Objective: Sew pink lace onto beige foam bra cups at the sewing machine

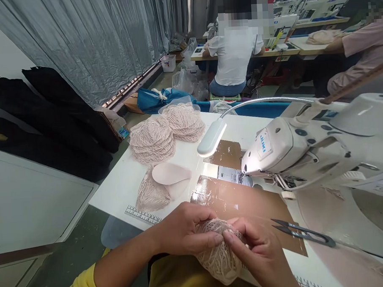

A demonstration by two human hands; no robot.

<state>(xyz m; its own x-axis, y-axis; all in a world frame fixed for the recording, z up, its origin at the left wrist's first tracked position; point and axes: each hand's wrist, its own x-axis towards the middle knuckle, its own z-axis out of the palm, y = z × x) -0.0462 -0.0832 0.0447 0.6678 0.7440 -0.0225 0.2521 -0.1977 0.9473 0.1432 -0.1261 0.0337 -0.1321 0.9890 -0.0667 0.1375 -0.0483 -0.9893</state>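
Observation:
Between my two hands is a beige lace bra cup [220, 260], held over the front edge of the sewing table [112, 191]. My left hand [187, 230] grips its upper left side, thumb laid across the lace. On the other side my right hand [257, 244] pinches the top edge, its thumb close to the left thumb. Thread snips [305, 232] lie to the right of my right hand. Farther left on the table rest a lace cup piece [152, 194] and a smooth beige cup pad [170, 174], partly overlapping.
Two stacks of lace cups [153, 139] stand at the table's far left. A white sewing machine [283, 143] fills the right side, with a lamp [212, 138] on a bent neck beside it. Brown tape [245, 204] covers part of the tabletop. Co-workers [235, 57] sit beyond.

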